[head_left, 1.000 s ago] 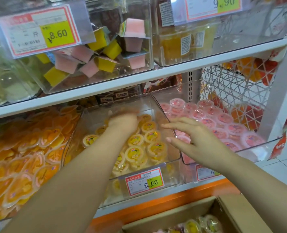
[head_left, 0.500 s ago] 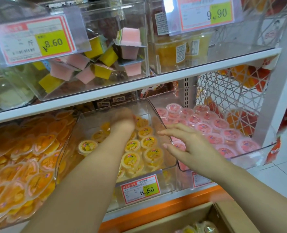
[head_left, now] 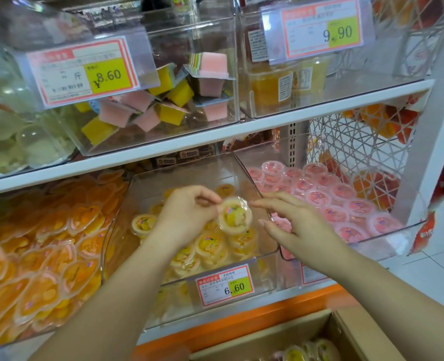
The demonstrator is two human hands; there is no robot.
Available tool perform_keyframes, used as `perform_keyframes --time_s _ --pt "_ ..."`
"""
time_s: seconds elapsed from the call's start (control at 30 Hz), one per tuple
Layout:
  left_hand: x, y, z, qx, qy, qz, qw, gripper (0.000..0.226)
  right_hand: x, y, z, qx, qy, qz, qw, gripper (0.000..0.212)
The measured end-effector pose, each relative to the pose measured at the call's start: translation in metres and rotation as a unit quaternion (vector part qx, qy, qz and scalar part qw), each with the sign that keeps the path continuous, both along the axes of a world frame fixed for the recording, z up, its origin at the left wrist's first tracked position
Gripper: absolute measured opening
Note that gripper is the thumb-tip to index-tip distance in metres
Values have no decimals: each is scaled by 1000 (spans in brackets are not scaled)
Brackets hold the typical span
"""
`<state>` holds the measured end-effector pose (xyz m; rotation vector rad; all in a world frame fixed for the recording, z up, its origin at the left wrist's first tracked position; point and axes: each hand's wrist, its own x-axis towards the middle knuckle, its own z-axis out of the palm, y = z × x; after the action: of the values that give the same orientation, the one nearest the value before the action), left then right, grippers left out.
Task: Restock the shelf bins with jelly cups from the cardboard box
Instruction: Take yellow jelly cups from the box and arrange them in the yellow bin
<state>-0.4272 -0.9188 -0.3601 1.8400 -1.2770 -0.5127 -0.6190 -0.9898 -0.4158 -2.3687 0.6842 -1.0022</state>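
My left hand (head_left: 187, 212) pinches a yellow jelly cup (head_left: 234, 216) by its rim and holds it tilted above the clear middle bin (head_left: 148, 188) on the lower shelf. Several more yellow jelly cups (head_left: 211, 247) lie in that bin, mostly at its front. My right hand (head_left: 291, 222) hovers just right of the held cup with fingers spread and nothing in it. The cardboard box (head_left: 351, 332) stands below at the bottom right, with a few yellow cups (head_left: 309, 351) showing inside.
A bin of pink jelly cups (head_left: 345, 201) sits right of the middle bin, and a bin of orange heart-shaped jellies (head_left: 41, 246) sits left. The upper shelf (head_left: 215, 136) holds bins of pink and yellow square jellies (head_left: 163, 100). Price tags hang on the bin fronts.
My left hand came up from deep in the middle bin and now holds a yellow jelly cup toward the front. My right hand stayed beside it, fingers spread.
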Motion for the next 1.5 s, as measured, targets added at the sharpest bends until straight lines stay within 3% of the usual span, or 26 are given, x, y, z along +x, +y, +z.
perform_keyframes --time_s 0.17,0.4,0.77,1.1,1.27,1.33,1.4,1.5 --pt "-11 12 -19 114 159 -36 980 17 1 2 0 -1 -10 0 1000 36" --pt "-14 5 -21 170 185 -68 965 14 2 -1 -2 -3 -10 -3 1000 35" --pt "-3 15 -15 157 293 -45 942 16 1 1 0 -10 -4 -1 1000 35" --pt "-18 1 -26 200 195 -75 957 15 -1 4 7 -6 72 -12 997 31" --pt "-23 1 -33 192 104 -75 973 19 -6 11 9 -138 145 -15 980 32" --pt "-22 2 -35 173 44 -72 981 22 -8 13 9 -172 197 -21 965 36" --pt "-18 4 -35 136 -74 -72 985 25 -11 15 10 -200 224 -30 953 40" --pt "-11 9 -35 108 -241 -98 960 25 -14 15 10 -224 236 -24 945 40"
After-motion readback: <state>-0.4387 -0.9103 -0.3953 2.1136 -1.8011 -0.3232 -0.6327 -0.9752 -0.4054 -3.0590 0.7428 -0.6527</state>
